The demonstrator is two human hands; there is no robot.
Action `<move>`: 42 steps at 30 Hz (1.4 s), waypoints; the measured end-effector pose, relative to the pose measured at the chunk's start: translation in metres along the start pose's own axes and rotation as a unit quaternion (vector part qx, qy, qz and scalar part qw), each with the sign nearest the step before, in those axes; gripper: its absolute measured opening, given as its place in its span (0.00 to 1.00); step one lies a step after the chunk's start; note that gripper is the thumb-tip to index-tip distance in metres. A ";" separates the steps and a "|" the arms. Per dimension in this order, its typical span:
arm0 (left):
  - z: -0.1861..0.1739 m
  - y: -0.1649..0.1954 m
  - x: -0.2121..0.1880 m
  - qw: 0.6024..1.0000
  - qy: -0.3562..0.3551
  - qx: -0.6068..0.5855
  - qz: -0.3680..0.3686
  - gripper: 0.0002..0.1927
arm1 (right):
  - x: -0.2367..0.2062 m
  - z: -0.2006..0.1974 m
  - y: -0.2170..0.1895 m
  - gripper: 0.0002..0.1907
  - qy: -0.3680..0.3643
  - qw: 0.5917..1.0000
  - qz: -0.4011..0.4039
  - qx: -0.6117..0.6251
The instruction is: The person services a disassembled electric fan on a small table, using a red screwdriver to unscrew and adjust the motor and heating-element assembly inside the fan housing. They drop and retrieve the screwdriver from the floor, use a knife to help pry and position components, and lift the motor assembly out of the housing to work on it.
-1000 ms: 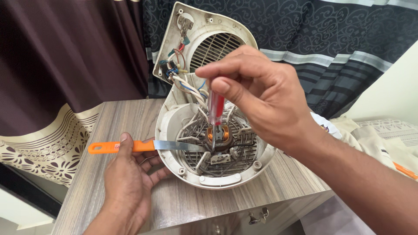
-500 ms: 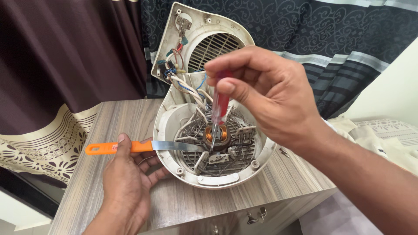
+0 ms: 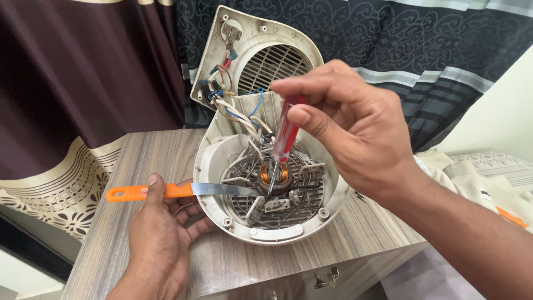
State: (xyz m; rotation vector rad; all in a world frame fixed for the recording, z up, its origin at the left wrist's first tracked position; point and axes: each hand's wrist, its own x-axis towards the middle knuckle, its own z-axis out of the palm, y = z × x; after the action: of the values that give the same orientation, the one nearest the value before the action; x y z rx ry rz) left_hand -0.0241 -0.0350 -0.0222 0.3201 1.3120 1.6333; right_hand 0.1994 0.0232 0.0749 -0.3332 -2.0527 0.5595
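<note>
Screwdriver [image 3: 284,139] (right hand [image 3: 355,133]) unmoved; knife [image 3: 183,191] steady.

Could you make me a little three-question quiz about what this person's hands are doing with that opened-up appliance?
1. True or false: the right hand holds a red-handled screwdriver with its tip down at the copper motor coil.
2. What colour is the handle of the knife in the left hand? A) orange B) green C) black
3. Fill in: the round white housing rests on a ______ tabletop.

Key: 1 true; 2 A; 3 wooden.
</note>
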 end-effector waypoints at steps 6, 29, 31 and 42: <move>0.000 0.004 0.000 1.000 -0.004 0.005 -0.004 0.32 | -0.002 0.005 -0.006 0.12 0.038 0.997 0.064 -0.013; -0.002 0.031 -0.007 0.995 0.014 -0.043 0.085 0.28 | -0.019 -0.006 0.006 0.14 0.059 0.996 0.062 0.030; -0.002 0.038 -0.008 0.994 0.017 -0.008 0.108 0.27 | -0.020 -0.005 0.006 0.15 0.061 0.995 0.070 0.040; -0.015 0.052 0.036 0.966 0.094 0.064 0.234 0.19 | -0.019 -0.004 0.007 0.16 0.042 0.997 0.049 0.044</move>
State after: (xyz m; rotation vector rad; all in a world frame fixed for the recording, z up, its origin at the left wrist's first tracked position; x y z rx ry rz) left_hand -0.0796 -0.0121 0.0040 0.6017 1.5725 2.0133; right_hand 0.2124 0.0217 0.0593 -0.3994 -1.9318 0.6815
